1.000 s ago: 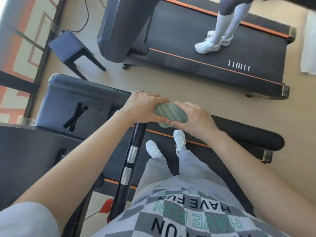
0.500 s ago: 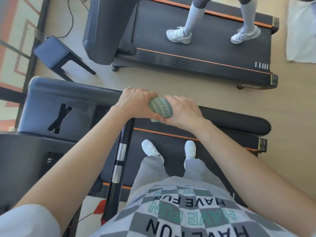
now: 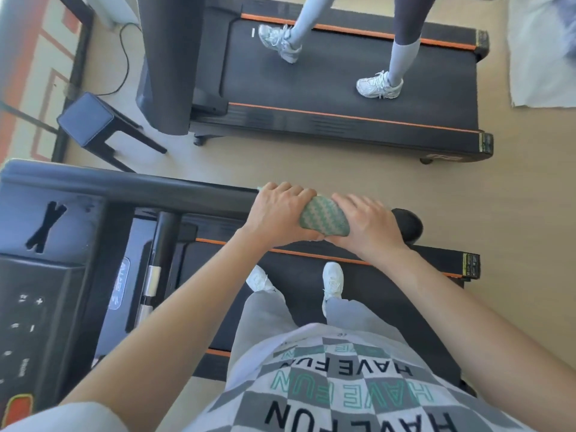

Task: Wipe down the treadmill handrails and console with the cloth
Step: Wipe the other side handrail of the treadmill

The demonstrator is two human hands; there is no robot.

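Beige floor behind; handrail (image 3: 187, 191) running 9-to-3, cloth (image 3: 324, 221) clasped around it between left hand (image 3: 277, 213) and right hand (image 3: 367, 227), rail end (image 3: 408, 224) just beyond at 3.

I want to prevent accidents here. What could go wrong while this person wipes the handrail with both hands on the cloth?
1. The cloth is near the rounded end of the handrail; both hands might slide off it.
2. The person stands on the belt; if it started, balance could be lost.
3. The console buttons are close; wiping there might press one.
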